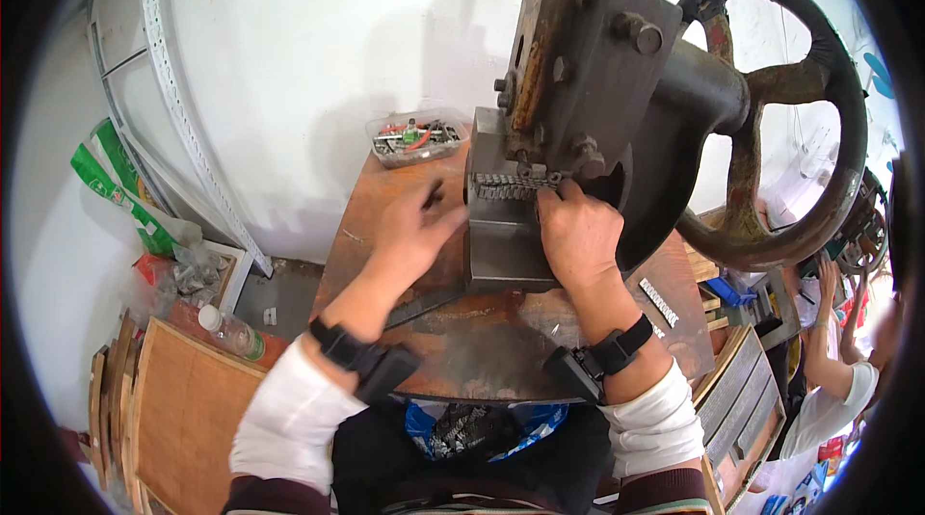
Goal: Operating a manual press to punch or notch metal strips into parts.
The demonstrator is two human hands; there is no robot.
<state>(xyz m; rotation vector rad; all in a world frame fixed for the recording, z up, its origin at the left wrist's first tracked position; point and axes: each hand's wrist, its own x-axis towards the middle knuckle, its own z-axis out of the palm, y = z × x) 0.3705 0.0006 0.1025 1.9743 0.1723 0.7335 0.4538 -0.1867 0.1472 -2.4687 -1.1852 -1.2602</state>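
Observation:
A dark hand press (597, 72) stands on the worktable, with a steel block (506, 250) at its base. Along a ledge of the block, beneath the ram, lies a row of small toothed metal pieces (506, 187) like a chain. My right hand (581, 234) is closed at the row's right end, fingertips pressed together; what they pinch is hidden. Left of the block, my left hand (414, 231) is smeared by motion, thumb toward the block. Something dark shows by its fingers, too blurred to tell.
A clear tub (416, 151) of small metal parts and red-handled tools sits at the table's back edge. The press's large handwheel (838, 149) rises at right. A pale toothed strip (659, 302) lies near my right forearm. Another person (838, 375) works at far right.

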